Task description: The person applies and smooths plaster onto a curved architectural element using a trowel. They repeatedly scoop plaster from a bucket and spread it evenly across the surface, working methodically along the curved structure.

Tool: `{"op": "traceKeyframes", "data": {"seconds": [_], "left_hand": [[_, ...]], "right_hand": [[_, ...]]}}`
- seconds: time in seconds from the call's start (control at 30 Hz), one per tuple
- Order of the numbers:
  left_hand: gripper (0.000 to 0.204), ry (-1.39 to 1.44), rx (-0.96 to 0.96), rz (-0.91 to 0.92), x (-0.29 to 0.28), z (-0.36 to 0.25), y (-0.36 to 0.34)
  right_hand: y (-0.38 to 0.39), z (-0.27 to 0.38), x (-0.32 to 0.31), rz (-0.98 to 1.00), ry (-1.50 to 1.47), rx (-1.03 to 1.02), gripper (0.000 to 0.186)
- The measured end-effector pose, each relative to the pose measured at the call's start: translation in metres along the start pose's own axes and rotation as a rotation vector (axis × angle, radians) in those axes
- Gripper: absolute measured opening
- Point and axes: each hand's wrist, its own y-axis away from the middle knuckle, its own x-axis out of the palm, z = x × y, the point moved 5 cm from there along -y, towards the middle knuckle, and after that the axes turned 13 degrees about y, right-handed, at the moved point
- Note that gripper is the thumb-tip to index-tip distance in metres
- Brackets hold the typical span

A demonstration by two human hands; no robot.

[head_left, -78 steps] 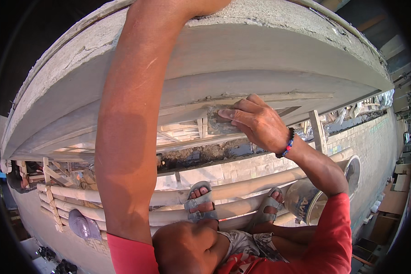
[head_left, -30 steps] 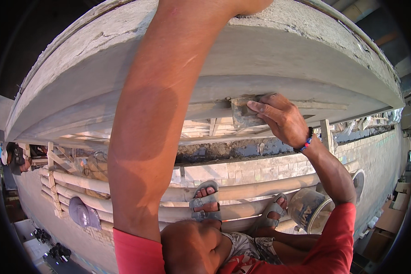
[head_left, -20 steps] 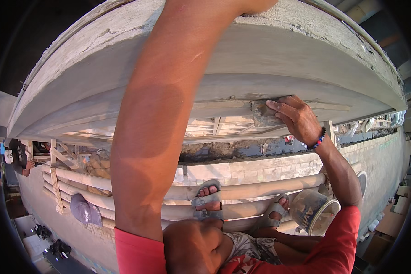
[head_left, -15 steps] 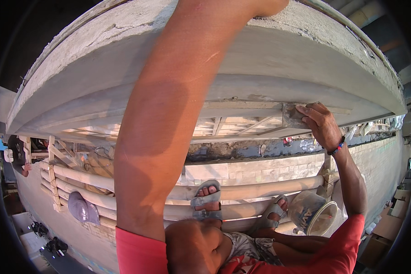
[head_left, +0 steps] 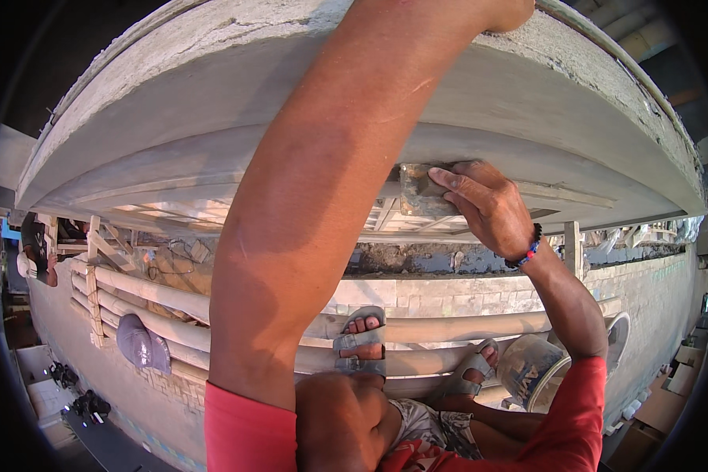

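Note:
My right hand (head_left: 489,206) grips a small plastering float (head_left: 414,195), a worn rectangular plate with a block on its back. The float lies against the grey plastered moulding (head_left: 291,156), along its lower ledge. My left arm crosses the middle of the view and reaches up over the rough concrete top edge (head_left: 236,27). Only part of my left hand (head_left: 514,12) shows at the upper border, by that edge; its fingers are hidden.
Below me bamboo poles (head_left: 448,324) form a scaffold, with my sandalled feet on them. A plastic bucket (head_left: 529,368) stands by my right foot. A cap (head_left: 143,346) rests on the poles at left. Another person (head_left: 38,250) is at the far left.
My right hand has slid the float leftward along the ledge, toward my left arm. My left arm and hand sit slightly further right in view.

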Motion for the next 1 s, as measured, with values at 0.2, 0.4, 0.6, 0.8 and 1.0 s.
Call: {"op": "traceKeyframes", "data": {"seconds": [0.2, 0.4, 0.6, 0.8, 1.0], "left_hand": [[0.036, -0.075, 0.037, -0.159, 0.014, 0.003, -0.007], [0.035, -0.033, -0.183, -0.013, 0.009, -0.004, -0.011], [0.036, -0.079, 0.002, -0.014, 0.008, 0.006, -0.010], [0.040, -0.060, 0.084, -0.116, 0.012, 0.010, -0.008], [0.039, -0.072, 0.070, -0.196, 0.012, 0.011, -0.014]], "right_hand": [[0.001, 0.001, 0.005, 0.062, 0.026, 0.011, 0.043], [0.001, 0.002, 0.021, 0.075, 0.065, 0.023, 0.047], [0.023, -0.022, 0.013, 0.138, 0.113, 0.084, 0.048], [0.075, -0.073, -0.049, 0.196, 0.228, 0.259, 0.043], [0.069, -0.050, -0.062, 0.098, 0.116, 0.196, 0.044]]}}
